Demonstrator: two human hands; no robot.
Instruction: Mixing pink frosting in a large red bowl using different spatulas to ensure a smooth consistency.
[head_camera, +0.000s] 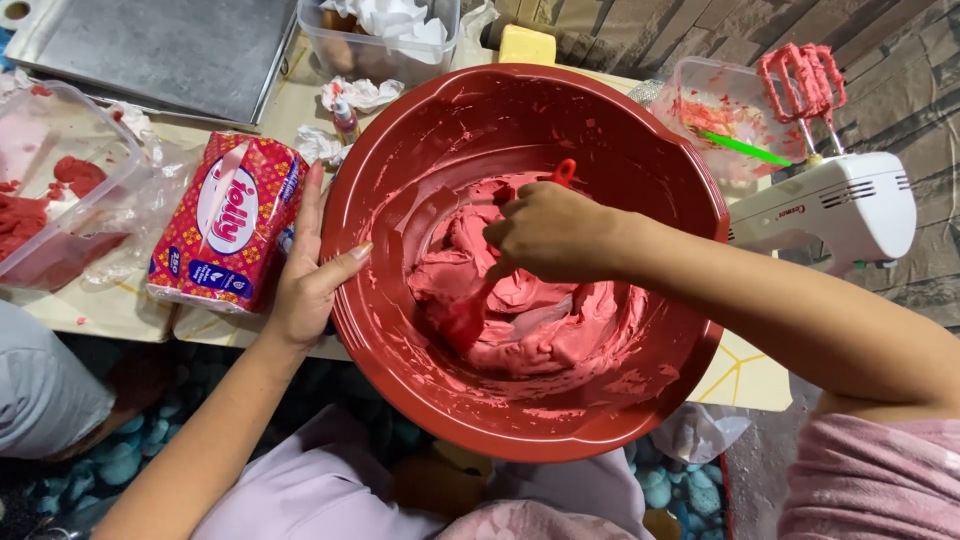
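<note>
A large dark red mixing bowl (400, 160) stands at the table's front edge, holding thick pink-red batter (560, 325). My right hand (550, 232) is inside the bowl, closed around a red spatula (468, 315) whose blade is buried in the batter and whose handle end pokes out above my knuckles. My left hand (305, 275) lies flat against the bowl's outer left rim, thumb on the rim, fingers pointing away from me. It holds nothing.
A red patterned paper pack (225, 220) lies just left of my left hand. A clear tub with red mix (50, 200) sits far left. A white hand mixer (830, 200) with coated beaters stands at right, beside a smeared clear container (710, 115). A metal tray (160, 45) lies behind.
</note>
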